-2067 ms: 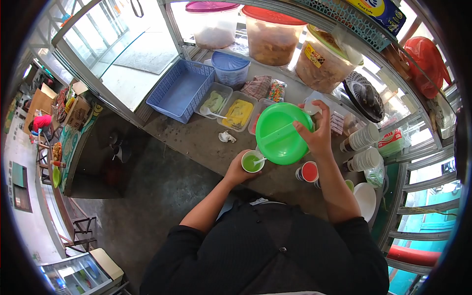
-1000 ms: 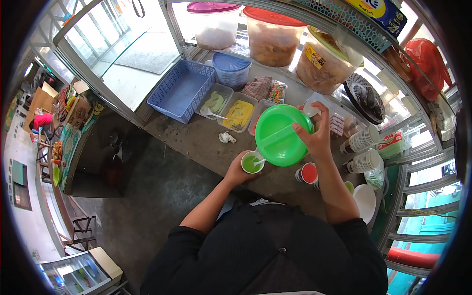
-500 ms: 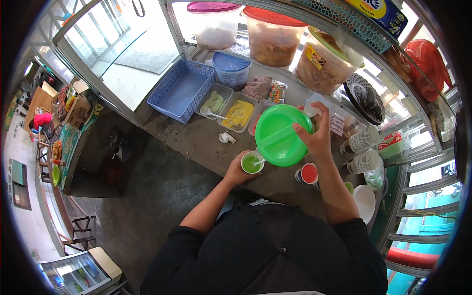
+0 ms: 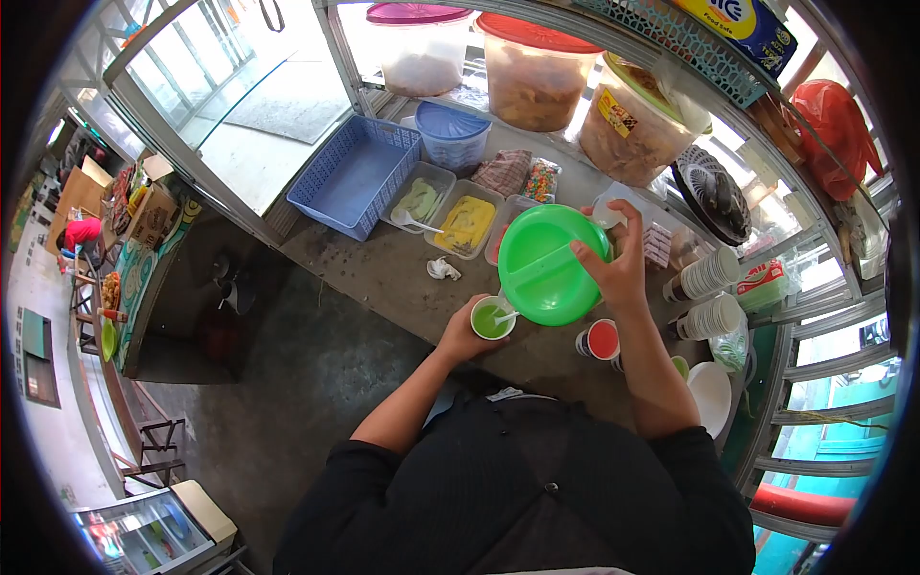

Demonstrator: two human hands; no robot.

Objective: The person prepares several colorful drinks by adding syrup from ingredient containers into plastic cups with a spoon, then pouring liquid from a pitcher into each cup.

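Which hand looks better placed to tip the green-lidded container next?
Probably the right hand: it holds the green-lidded container, thumb on top. The left hand is occupied holding a cup.

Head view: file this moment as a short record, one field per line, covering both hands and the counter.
Left hand: around a cup holding something green, a white utensil in it
Right hand: on a green-lidded container, thumb over its lid
Beside right forearm: second cup, red inside its rim
Counter: blue basket, tub of yellow food, crumpled white tissue
Far right: two stacks of cups
Unclear: whether anything is flowing
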